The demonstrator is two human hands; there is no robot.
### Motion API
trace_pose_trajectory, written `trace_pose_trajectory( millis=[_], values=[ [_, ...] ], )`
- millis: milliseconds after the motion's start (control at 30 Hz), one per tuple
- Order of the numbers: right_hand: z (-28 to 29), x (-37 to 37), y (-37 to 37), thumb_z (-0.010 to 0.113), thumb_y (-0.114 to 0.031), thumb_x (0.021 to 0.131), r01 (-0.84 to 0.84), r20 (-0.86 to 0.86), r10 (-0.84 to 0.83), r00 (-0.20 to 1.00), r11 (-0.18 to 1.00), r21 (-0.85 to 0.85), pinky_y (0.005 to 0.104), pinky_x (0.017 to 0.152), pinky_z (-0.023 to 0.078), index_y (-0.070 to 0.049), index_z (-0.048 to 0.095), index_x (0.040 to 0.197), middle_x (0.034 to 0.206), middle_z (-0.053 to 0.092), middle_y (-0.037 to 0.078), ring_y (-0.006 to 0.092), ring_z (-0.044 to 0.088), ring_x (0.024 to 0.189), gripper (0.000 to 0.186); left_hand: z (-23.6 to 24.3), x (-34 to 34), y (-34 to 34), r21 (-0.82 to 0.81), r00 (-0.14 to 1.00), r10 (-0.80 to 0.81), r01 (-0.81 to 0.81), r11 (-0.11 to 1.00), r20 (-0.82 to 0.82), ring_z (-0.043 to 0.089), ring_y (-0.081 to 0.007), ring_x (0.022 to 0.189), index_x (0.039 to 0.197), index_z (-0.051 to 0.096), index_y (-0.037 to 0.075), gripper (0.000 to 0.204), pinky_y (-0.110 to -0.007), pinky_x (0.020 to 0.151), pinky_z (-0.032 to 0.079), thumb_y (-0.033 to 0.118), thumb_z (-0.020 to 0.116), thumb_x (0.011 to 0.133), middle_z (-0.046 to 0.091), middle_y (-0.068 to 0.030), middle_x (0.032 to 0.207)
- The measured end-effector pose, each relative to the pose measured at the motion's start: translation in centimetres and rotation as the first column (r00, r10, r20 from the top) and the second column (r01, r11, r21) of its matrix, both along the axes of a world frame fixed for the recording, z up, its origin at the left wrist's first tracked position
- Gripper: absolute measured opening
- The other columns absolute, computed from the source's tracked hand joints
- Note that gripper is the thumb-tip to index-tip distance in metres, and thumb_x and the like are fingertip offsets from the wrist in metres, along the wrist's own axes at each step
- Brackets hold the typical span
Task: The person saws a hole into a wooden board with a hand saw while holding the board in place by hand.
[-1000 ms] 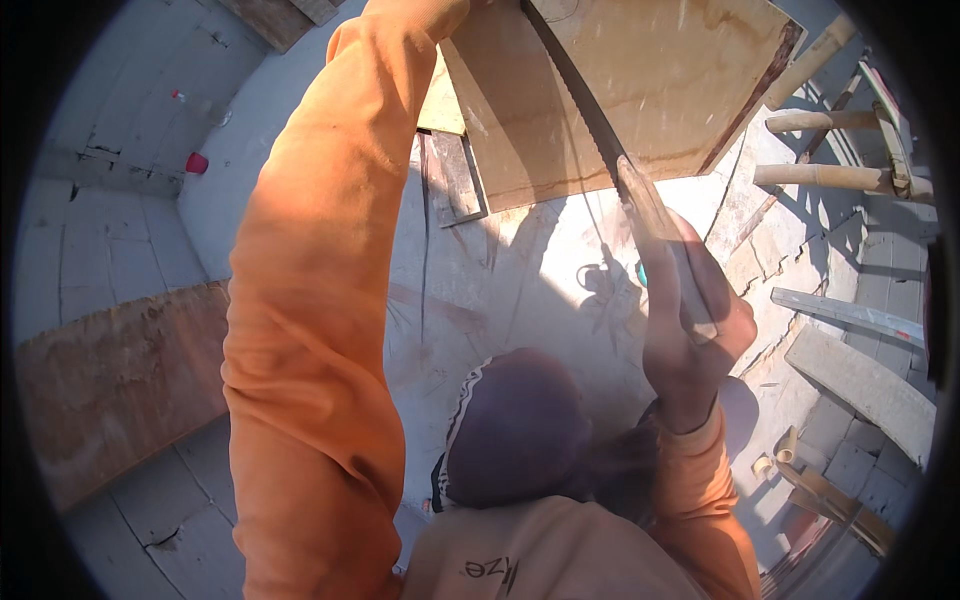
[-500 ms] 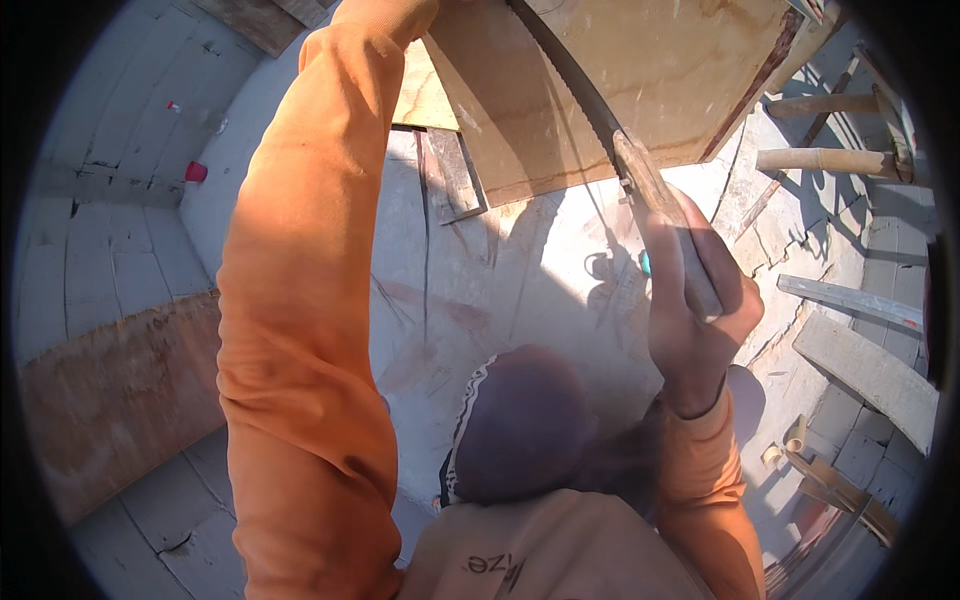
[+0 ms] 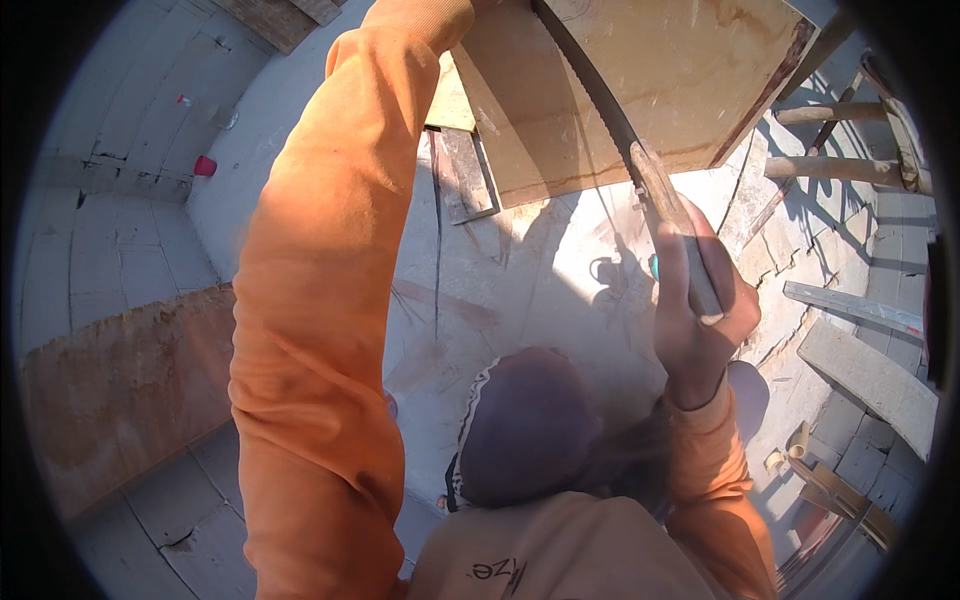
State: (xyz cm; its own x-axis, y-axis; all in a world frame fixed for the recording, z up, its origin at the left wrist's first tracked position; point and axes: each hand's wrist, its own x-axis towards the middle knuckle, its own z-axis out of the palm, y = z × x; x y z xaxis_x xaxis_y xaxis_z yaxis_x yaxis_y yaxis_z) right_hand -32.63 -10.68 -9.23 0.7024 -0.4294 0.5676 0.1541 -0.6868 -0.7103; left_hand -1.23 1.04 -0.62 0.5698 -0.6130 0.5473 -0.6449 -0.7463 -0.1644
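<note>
My right hand is closed around the wooden handle of a saw, whose long toothed blade slants up across a plywood sheet to the top edge. My left arm reaches up to that edge; only a sliver of my left hand shows beside the blade's far end, its fingers hidden. A short weathered board sticks out below the sheet's left side. A small teal object is partly hidden behind my right hand.
A brownish board lies on the left. At the right are round poles, a metal bar and a grey plank. A red cup stands upper left on the pale floor.
My right hand and the saw shifted up about half a second ago and now sit slightly further right. My left arm moved left, then back right, still stretched toward the top.
</note>
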Motion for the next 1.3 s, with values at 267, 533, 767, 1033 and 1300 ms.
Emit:
trace_pose_trajectory(
  millis=[267,533,767,1033,1300],
  values=[
    [1.1,-4.3,0.6,0.071,-0.004,0.093,-0.004,0.055,0.001,0.998,0.999,0.042,0.0251,0.059,0.052,0.016,0.068,0.115,0.082,0.074,0.019,0.0127,0.068,0.064,0.030,-0.8,2.2,0.3,0.067,0.991,0.097,-0.091,0.994,-0.095,0.057,-0.0345,0.123,0.128,0.056,0.007,0.072,-0.051,0.105,0.042,0.025,0.090,0.067,0.064,-0.0139,0.123],
    [3.3,-17.5,-0.3,0.056,-0.034,0.102,0.254,-0.102,-0.234,0.967,0.924,0.286,0.0283,0.054,0.048,0.014,0.069,0.116,0.072,0.069,0.010,0.0138,0.062,0.059,0.052,-0.7,2.7,0.0,0.038,0.998,0.029,-0.026,0.999,-0.058,0.059,-0.0297,0.118,0.126,0.054,0.013,0.077,-0.046,0.098,0.041,0.025,0.094,0.062,0.064,-0.0069,0.121],
    [1.6,-13.3,-1.7,0.057,-0.029,0.102,0.183,0.004,-0.212,0.977,0.854,0.487,0.0257,0.050,0.042,0.013,0.068,0.120,0.063,0.060,0.003,0.0081,0.055,0.055,0.047,-0.8,1.1,1.2,-0.010,0.987,-0.101,0.101,0.995,-0.128,0.054,-0.0300,0.113,0.127,0.055,0.011,0.077,-0.045,0.092,0.038,0.024,0.090,0.060,0.059,-0.0063,0.118],
    [1.6,-7.3,0.6,0.065,-0.012,0.098,0.124,0.134,-0.226,0.965,0.841,0.527,0.0231,0.049,0.040,0.011,0.068,0.124,0.063,0.061,0.002,0.0064,0.054,0.052,0.034,0.5,-0.7,1.1,0.003,0.982,-0.134,0.135,0.991,-0.134,0.054,-0.0299,0.111,0.126,0.054,0.011,0.074,-0.044,0.092,0.038,0.022,0.090,0.062,0.058,-0.0057,0.115],
    [-0.5,-6.5,0.9,0.067,-0.008,0.096,0.184,0.100,-0.261,0.960,0.860,0.476,0.0282,0.059,0.051,0.010,0.070,0.119,0.080,0.074,0.014,0.0142,0.066,0.064,0.030,2.1,-4.2,-1.2,0.037,0.971,0.023,-0.015,0.999,-0.239,0.055,-0.0275,0.112,0.137,0.056,0.019,0.070,-0.042,0.095,0.037,0.032,0.087,0.076,0.061,-0.0049,0.113]
  ],
)
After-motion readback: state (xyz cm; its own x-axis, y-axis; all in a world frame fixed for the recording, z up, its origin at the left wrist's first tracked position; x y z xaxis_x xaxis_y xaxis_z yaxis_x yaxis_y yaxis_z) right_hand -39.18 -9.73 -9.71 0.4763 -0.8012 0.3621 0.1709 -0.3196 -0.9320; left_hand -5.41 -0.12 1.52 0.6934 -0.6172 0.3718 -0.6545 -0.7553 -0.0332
